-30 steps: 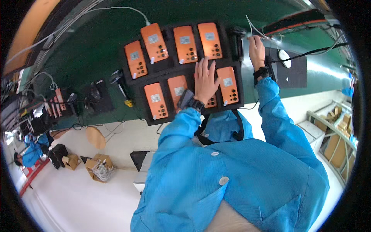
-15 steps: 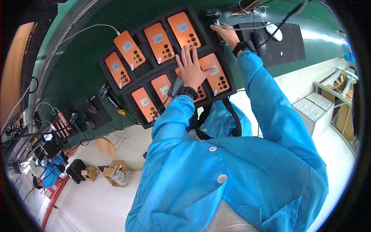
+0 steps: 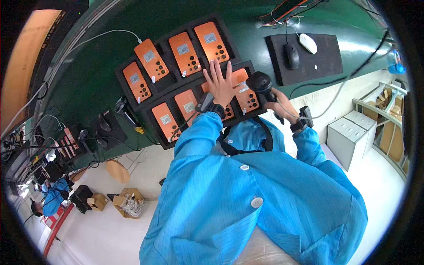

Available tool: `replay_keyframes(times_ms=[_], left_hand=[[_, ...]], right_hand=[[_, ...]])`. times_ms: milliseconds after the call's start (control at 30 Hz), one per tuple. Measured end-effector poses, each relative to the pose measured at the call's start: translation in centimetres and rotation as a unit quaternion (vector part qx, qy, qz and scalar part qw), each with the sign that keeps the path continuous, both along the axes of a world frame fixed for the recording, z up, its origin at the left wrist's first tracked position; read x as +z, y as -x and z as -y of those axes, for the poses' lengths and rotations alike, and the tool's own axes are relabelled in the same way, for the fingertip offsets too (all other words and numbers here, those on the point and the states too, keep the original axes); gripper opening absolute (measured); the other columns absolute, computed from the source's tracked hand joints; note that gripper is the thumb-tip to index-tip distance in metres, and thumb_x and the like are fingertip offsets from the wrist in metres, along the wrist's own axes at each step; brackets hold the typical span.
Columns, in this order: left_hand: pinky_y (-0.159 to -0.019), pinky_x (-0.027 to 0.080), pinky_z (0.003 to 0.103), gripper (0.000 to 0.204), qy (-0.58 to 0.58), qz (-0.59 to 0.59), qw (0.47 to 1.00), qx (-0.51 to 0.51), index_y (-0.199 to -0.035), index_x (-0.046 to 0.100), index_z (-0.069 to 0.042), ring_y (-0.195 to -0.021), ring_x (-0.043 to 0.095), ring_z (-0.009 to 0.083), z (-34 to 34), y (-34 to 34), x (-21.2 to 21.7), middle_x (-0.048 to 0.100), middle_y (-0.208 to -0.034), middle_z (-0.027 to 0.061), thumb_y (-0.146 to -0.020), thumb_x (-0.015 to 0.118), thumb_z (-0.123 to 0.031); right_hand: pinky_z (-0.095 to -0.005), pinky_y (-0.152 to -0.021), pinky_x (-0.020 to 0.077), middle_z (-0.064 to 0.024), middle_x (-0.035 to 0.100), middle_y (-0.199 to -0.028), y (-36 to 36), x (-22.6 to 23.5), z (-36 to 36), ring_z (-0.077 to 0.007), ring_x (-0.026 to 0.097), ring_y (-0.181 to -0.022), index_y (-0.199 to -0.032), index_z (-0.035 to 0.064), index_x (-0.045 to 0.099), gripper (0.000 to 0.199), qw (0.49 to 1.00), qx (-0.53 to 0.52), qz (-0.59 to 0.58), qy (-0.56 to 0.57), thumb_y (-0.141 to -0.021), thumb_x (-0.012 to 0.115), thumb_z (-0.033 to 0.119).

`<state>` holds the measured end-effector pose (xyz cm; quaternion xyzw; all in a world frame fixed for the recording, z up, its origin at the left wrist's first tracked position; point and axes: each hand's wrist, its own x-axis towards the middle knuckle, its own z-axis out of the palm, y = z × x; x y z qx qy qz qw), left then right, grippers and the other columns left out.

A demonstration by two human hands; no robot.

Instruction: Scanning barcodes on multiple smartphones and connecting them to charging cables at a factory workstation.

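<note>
While bare right hand (image 3: pixel 282 107) grasps black pistol-shaped plastic scanner (image 3: pixel 259 82) over edge of orange rectangular phone (image 3: pixel 245 99) in black foam tray (image 3: pixel 175 110), bare left hand (image 3: pixel 221 88) spans next phone (image 3: pixel 228 112), fingers spread, contact unclear. Best: steady wrist, scanner squared to white label (image 3: pixel 243 88).

Workshop: green bench (image 3: pixel 251 42), phone trays (image 3: pixel 164 91)

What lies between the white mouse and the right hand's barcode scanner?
Between barcode scanner and white mouse, the head view shows the black mouse, on the dark mat.
</note>
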<state>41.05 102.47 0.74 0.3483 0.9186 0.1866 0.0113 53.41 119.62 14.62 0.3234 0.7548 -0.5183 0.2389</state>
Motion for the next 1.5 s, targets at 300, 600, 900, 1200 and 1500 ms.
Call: replay_keyframes(times_ms=[300,600,900,1200,1500], left_hand=[[-0.106,0.006,0.065,0.093,0.014,-0.04,0.999,-0.012,-0.14,0.038,-0.012,-0.137,0.014,0.0427,-0.5,0.2,0.4,0.023,-0.145,0.0291,-0.071,0.056,-0.072],[-0.106,0.007,0.066,0.093,0.014,-0.026,1.0,-0.009,-0.139,0.039,-0.012,-0.137,0.014,0.0425,-0.6,0.1,0.5,0.021,-0.146,0.0278,-0.068,0.064,-0.065],[-0.108,0.005,0.063,0.095,0.004,-0.037,0.999,0.005,-0.142,0.036,-0.015,-0.139,0.012,0.0404,-0.5,0.0,0.0,0.018,-0.148,0.0253,-0.068,0.062,-0.068],[-0.105,0.031,0.052,0.07,-0.052,-0.024,0.998,-0.013,-0.131,0.039,0.002,-0.128,0.031,0.0418,-0.1,-2.1,0.9,0.029,-0.141,0.0238,-0.077,0.067,-0.033],[-0.09,0.043,0.044,0.054,-0.164,0.306,0.924,0.158,-0.116,0.039,0.014,-0.107,0.052,0.0397,-3.4,-9.4,0.3,0.05,-0.113,0.0308,-0.078,0.063,-0.016]], right_hand=[[-0.0295,-0.075,0.0466,-0.0114,0.064,-0.088,-3.1,-2.7,1.0,-0.019,0.059,-0.079,-0.125,0.0015,0.052,0.058,0.997,-0.012,0.031,0.068,-0.069,0.064,0.015],[-0.0291,-0.072,0.0465,-0.0078,0.065,-0.082,-3.8,-2.8,1.7,-0.0169,0.059,-0.074,-0.122,0.0002,0.054,0.055,0.997,-0.04,-0.016,0.065,-0.069,0.063,0.013],[-0.0267,-0.074,0.0465,-0.0082,0.064,-0.083,-4.1,-2.7,1.2,-0.0153,0.059,-0.076,-0.118,-0.0003,0.056,0.051,0.997,-0.04,0.004,0.072,-0.069,0.062,0.013],[-0.0327,-0.075,0.0479,-0.0143,0.066,-0.086,-3.0,-5.6,-0.8,-0.0205,0.063,-0.08,-0.113,-0.001,0.057,0.047,0.996,-0.016,-0.084,-0.022,-0.074,0.067,0.023],[-0.0471,-0.076,0.0472,-0.0272,0.06,-0.093,4.0,-13.6,-6.4,-0.046,0.057,-0.087,-0.111,-0.0033,0.055,0.043,0.895,-0.091,-0.241,-0.364,-0.087,0.061,0.032]])
